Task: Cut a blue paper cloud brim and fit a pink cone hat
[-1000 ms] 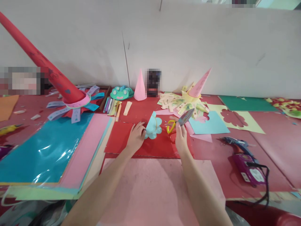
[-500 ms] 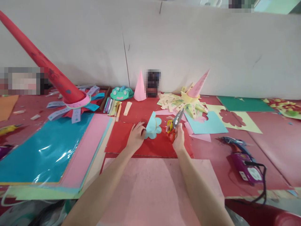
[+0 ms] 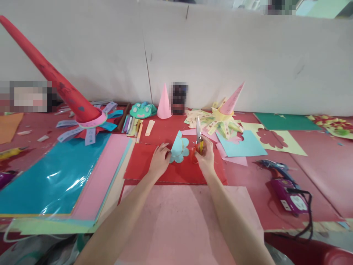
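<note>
1. Left hand (image 3: pixel 160 160): fingertips at the left edge of the light-blue scalloped paper (image 3: pixel 180 148). Pinching or just pressing: can't tell.
2. Right hand (image 3: pixel 206 156): clamped on the scissors (image 3: pixel 198 129), fingers wrapped round the red and yellow handles. Blades look together, pointing away from me.
3. Paper location: on the red board (image 3: pixel 140 162), between my hands, straight edge on the left, lobes on the right. Scissors are just right of it, apart from it.
4. Nearer me: large pink sheet (image 3: pixel 187 224), under my forearms.
5. Right of my right hand: light-blue sheet (image 3: pixel 249 145) with a notch in its top edge, then yellow sheet (image 3: pixel 293 141) with a flower-shaped hole. Nearer me, glue gun (image 3: pixel 278 165) beside a purple boxy unit (image 3: pixel 289 198).
6. Back, near the wall: green frog-faced item (image 3: pixel 142 110), upright pink cone (image 3: pixel 164 103) beside it.
7. Far left: long red cone (image 3: pixel 66 94), tilted left.
</note>
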Motion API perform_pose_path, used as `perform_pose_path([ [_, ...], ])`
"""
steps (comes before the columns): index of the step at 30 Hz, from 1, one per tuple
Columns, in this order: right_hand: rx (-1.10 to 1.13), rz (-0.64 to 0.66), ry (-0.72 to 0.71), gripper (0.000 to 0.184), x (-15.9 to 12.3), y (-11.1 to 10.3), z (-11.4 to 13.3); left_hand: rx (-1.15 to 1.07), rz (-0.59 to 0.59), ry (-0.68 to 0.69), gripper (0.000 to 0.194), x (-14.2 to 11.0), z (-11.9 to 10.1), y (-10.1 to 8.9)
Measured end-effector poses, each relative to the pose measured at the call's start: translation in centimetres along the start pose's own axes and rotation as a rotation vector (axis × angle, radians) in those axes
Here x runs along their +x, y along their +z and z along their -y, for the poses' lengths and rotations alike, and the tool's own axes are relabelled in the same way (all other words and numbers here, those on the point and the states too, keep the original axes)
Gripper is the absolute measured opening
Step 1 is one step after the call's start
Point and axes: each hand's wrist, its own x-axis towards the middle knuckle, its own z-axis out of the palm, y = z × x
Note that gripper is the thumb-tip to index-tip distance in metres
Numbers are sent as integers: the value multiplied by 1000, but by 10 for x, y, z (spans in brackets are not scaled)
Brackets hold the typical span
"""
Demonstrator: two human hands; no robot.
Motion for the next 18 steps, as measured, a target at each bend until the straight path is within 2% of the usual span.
perform_pose_path([
  [5,-66,3,95,40,-3,11,6,-42,-45,4,15,0,1,0],
  [13,-285,-34,320,48,12,25,5,-71,-56,8,14,-1,4,0],
  [16,-207,-117,327,52,11,26,2,-102,-68,-2,16,-2,2,0],
  [18,-156,-123,277,54,8,26,0,-158,-85,-38,15,-3,1,0],
])
